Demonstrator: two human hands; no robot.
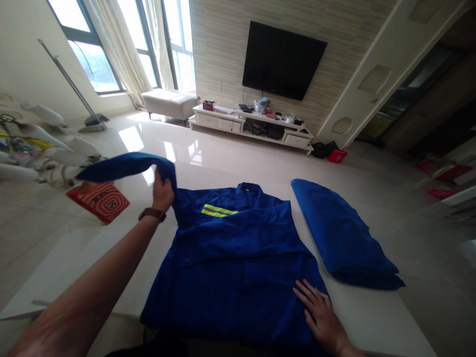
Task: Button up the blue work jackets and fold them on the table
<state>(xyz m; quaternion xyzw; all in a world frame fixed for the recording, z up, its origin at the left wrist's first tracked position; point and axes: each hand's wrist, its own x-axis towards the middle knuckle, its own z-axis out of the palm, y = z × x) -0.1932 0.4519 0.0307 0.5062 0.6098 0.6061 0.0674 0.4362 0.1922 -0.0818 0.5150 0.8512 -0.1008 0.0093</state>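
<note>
A blue work jacket [238, 263] with a collar and a yellow-and-grey reflective strip lies spread on a white table [375, 317]. One sleeve is folded across its front below the collar. My left hand [162, 191], with a brown band on the wrist, grips the other sleeve and holds it raised off the table at the left; the sleeve's end hangs out leftward. Flat on the jacket's lower right rests my right hand [320, 312], fingers spread. Beside the jacket on the right is a folded blue garment [342, 233].
A red patterned bag [98, 201] is left beyond the table. Across the tiled floor stand a white TV cabinet [217, 120] with clutter on it and a pale bench [169, 103]. A long-handled dustpan [94, 121] leans by the window wall. A television [282, 59] hangs above.
</note>
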